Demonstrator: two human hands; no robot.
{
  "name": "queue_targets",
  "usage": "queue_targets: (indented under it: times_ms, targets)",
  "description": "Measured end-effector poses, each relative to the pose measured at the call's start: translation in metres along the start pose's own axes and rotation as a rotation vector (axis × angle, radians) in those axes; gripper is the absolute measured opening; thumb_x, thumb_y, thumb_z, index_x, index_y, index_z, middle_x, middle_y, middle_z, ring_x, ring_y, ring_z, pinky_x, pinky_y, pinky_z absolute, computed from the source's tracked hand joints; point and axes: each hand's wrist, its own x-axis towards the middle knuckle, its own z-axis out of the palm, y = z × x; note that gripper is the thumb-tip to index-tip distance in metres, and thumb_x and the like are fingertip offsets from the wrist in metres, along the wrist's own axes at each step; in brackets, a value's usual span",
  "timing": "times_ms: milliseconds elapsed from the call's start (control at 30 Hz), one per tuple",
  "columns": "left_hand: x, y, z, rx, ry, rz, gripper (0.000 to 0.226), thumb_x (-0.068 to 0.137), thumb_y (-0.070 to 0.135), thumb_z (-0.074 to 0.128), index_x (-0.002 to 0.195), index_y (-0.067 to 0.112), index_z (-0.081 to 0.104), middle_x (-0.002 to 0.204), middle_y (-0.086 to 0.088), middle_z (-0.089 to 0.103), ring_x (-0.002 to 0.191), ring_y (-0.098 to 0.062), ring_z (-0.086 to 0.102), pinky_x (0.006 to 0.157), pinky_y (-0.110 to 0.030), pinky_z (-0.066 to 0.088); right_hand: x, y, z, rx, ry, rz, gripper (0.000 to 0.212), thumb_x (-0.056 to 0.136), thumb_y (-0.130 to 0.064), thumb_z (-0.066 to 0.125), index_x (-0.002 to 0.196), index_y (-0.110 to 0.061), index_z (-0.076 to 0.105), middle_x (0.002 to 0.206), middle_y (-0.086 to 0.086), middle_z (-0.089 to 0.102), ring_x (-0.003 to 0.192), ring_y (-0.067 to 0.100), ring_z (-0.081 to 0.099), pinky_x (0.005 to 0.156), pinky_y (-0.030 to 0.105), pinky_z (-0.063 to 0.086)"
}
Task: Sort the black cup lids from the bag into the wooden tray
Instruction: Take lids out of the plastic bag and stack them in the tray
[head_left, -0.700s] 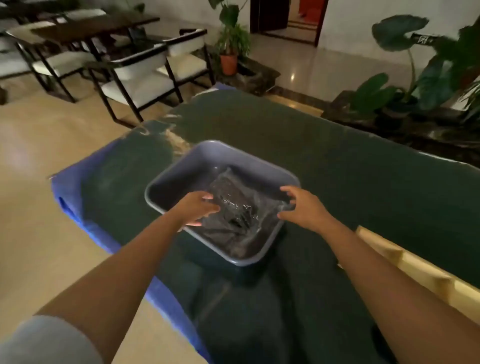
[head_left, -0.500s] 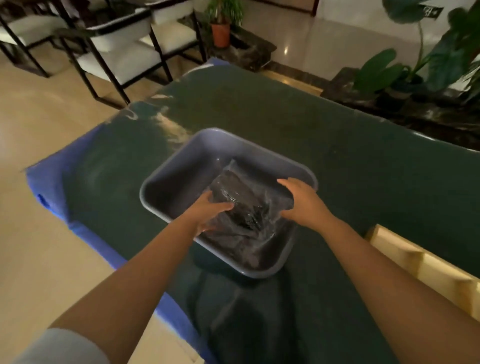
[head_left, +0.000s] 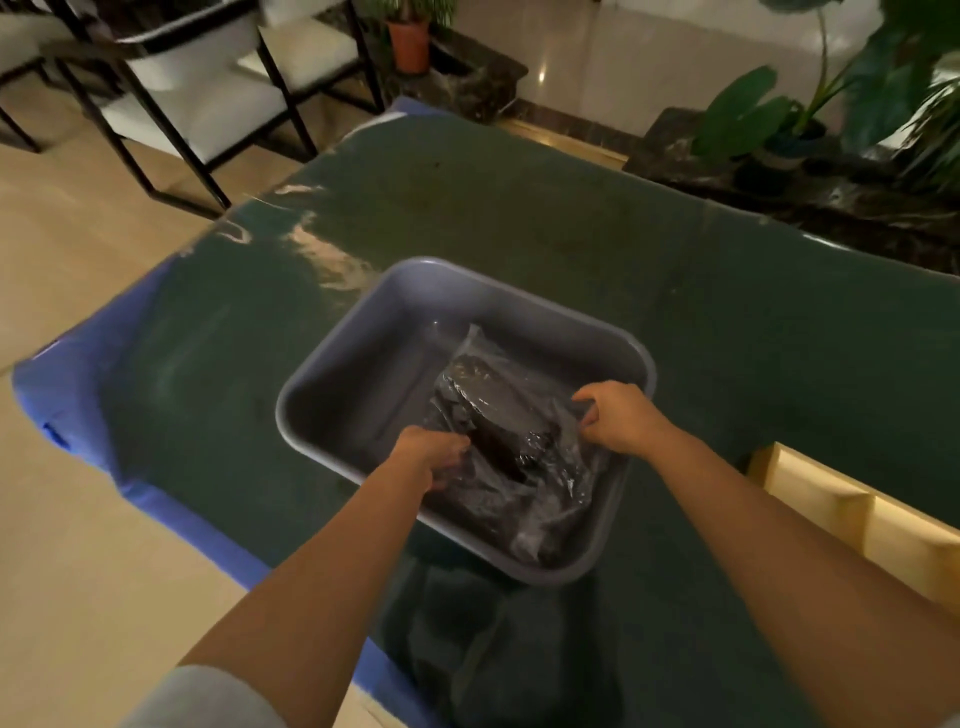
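Green table (head_left: 519, 218): fingers (head_left: 584, 410) pinch bag (head_left: 509, 415).

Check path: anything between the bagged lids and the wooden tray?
Yes. The lids sit sealed in the clear plastic bag, which both the left hand and right hand grip. The bag lies inside the grey bin, whose right wall stands between it and the wooden tray.

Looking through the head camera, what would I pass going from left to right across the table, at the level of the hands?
Blue table edge → grey plastic tub → left hand → clear bag of black lids → right hand → wooden tray.
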Motion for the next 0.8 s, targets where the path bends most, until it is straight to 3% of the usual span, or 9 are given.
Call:
queue_targets:
  times_ms: [67,167,233,300,367,467,600,667,800]
  targets:
    - [0.001,0.001,0.003,0.044,0.039,0.076,0.009,0.078,-0.001,0.065,0.080,0.004,0.058,0.072,-0.010,0.061,0.071,-0.023,0.060,0.082,-0.043,0.054,-0.003,-0.002,-0.005,0.059,0.018,0.000,0.033,0.077,-0.003,0.061,0.108,-0.010,0.068,0.106,0.010,0.071,0.102,0.024,0.064,0.087,0.030,0.049]
    - [-0.007,0.010,0.006,0.048,0.050,0.188,0.018,0.078,-0.002,0.065,0.066,0.010,0.060,0.067,-0.006,0.059,0.067,-0.020,0.056,0.073,-0.035,0.051,-0.012,-0.003,-0.023,0.300,0.107,-0.012,0.017,0.077,-0.003,0.064,0.091,-0.007,0.073,0.092,0.012,0.073,0.084,0.019,0.066,0.077,0.024,0.049]
    - [-0.017,0.020,0.008,-0.016,0.020,0.215,0.012,0.077,0.003,0.068,0.070,0.011,0.064,0.055,-0.001,0.061,0.056,-0.013,0.058,0.070,-0.033,0.048,-0.022,-0.003,-0.041,0.556,0.165,-0.016,0.018,0.078,0.002,0.064,0.095,-0.001,0.071,0.091,0.013,0.070,0.072,0.012,0.063,0.067,0.014,0.049]
    - [-0.032,0.032,0.012,-0.070,-0.063,0.243,0.006,0.078,0.005,0.069,0.077,0.010,0.066,0.040,0.007,0.058,0.042,-0.005,0.054,0.064,-0.030,0.046,-0.034,-0.001,-0.060,0.740,0.184,-0.021,0.021,0.080,0.001,0.063,0.100,0.000,0.068,0.094,0.011,0.069,0.073,0.011,0.063,0.066,0.019,0.052]
    - [-0.049,0.042,0.018,-0.071,-0.142,0.298,0.005,0.080,0.007,0.067,0.084,0.010,0.067,0.036,0.009,0.053,0.047,-0.008,0.050,0.065,-0.031,0.047,-0.050,0.003,-0.076,0.878,0.174,-0.013,0.022,0.082,-0.001,0.062,0.103,-0.001,0.067,0.093,0.007,0.070,0.075,0.012,0.068,0.064,0.025,0.056]
    - [-0.079,0.052,0.032,-0.070,-0.210,0.382,0.006,0.082,0.007,0.063,0.082,0.012,0.066,0.040,0.009,0.053,0.055,-0.010,0.047,0.066,-0.034,0.049,-0.079,0.014,-0.097,0.989,0.177,-0.039,0.018,0.086,-0.008,0.059,0.101,-0.007,0.067,0.092,0.006,0.070,0.072,0.010,0.071,0.054,0.020,0.055]
    - [-0.120,0.045,0.059,-0.078,-0.228,0.467,0.011,0.084,0.006,0.060,0.079,0.013,0.066,0.065,-0.003,0.055,0.059,-0.010,0.050,0.049,-0.024,0.051,-0.131,0.044,-0.120,1.059,0.132,-0.092,0.021,0.087,-0.020,0.058,0.106,-0.018,0.066,0.098,0.005,0.074,0.086,0.013,0.071,0.065,0.028,0.059]
    - [-0.142,0.033,0.075,-0.092,-0.247,0.488,0.010,0.085,0.006,0.059,0.083,0.012,0.066,0.069,-0.005,0.056,0.056,-0.009,0.052,0.042,-0.021,0.049,-0.162,0.066,-0.126,1.095,0.056,-0.169,0.042,0.076,-0.027,0.067,0.117,-0.022,0.060,0.106,0.004,0.073,0.099,0.016,0.068,0.081,0.035,0.057]
    - [-0.180,-0.011,0.111,-0.079,-0.284,0.543,0.010,0.085,0.009,0.060,0.091,0.010,0.068,0.074,-0.006,0.060,0.066,-0.015,0.057,0.053,-0.028,0.054,-0.227,0.118,-0.118,1.149,-0.011,-0.309,0.064,0.066,-0.027,0.078,0.125,-0.029,0.054,0.120,0.003,0.066,0.110,0.018,0.063,0.088,0.033,0.054]
